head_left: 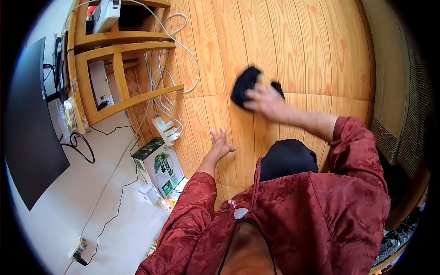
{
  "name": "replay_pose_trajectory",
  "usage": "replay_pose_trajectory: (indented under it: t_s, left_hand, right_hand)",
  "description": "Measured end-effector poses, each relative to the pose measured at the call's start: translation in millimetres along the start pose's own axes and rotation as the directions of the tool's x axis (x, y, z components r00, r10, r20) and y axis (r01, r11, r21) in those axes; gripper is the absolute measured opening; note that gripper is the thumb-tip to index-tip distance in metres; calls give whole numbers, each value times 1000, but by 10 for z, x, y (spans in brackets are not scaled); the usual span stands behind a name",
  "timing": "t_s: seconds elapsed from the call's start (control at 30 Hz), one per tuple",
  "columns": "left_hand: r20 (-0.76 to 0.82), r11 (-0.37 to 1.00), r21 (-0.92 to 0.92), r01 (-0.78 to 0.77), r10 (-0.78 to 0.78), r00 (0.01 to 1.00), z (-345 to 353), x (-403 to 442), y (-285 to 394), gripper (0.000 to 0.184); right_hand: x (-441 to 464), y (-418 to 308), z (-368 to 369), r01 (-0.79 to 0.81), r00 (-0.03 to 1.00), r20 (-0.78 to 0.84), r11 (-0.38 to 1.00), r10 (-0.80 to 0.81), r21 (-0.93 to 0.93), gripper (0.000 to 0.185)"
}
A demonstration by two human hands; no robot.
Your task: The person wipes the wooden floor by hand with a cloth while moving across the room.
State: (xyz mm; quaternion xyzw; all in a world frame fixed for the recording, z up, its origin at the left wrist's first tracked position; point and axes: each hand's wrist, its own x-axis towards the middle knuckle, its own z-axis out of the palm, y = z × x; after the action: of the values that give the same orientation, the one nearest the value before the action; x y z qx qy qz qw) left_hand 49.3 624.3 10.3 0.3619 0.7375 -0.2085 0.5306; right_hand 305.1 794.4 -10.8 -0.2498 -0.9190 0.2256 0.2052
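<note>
My right hand [268, 103] is pressed on a bunched black cloth [244, 88] on the wood-plank floor [293, 50]. Motion blurs the hand and the cloth, and part of the cloth shows beyond the fingers on both sides. Closer to me on the left, my left hand [222, 145] is open over the planks with its fingers spread, holding nothing. Both arms wear dark red patterned sleeves. A black-clad knee [288, 159] shows below my right forearm.
To the left stands a wooden stand [126, 106] with white cables hanging beside it. A white power strip [166, 130] is near a panda-printed box [160, 166]. A dark screen [34, 133] is at far left, with brown upholstered furniture [389, 82] along the right.
</note>
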Motion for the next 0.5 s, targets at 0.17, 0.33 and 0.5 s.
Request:
replay_pose_trajectory:
  t_s: [0.17,0.33,0.5]
  left_hand:
    - [2,1000,4,26,-26,1000,-10,-45,39,125]
    - [-18,1000,8,2,-1,1000,27,39,-32,123]
    - [-32,1000,2,15,-15,999,10,-47,35,126]
  right_hand:
    - [-456,-180,204,40,981,187,997,-52,69,29]
    - [178,542,235,-2,999,46,999,4,-34,33]
    - [1044,1273,-136,-352,936,-81,926,343,-138,39]
